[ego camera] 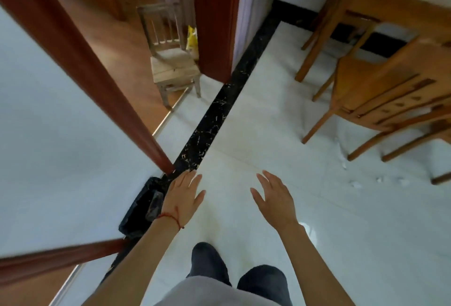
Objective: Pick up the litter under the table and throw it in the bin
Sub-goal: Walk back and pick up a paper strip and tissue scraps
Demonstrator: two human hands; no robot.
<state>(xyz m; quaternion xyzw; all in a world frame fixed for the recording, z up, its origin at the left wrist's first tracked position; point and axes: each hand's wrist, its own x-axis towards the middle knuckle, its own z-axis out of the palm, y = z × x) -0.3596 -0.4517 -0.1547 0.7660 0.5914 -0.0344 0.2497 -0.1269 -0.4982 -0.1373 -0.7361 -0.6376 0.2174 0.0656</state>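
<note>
Small white scraps of litter (355, 183) lie on the pale tiled floor at the right, beside the legs of wooden chairs; another scrap (344, 163) is a little farther back. A bin lined with a black bag (141, 210) stands against the white wall at the lower left. My left hand (183, 196) hovers open with fingers spread, just right of the bin, a red string around its wrist. My right hand (274, 198) is open too, palm down, empty, well left of the litter.
Wooden chairs (380, 91) and a wooden table (390, 13) fill the right side. A small worn wooden chair (170, 62) stands in a doorway with a red-brown frame (212, 25). A black marble strip (212, 115) crosses the floor. My feet in dark socks (210, 264) stand below.
</note>
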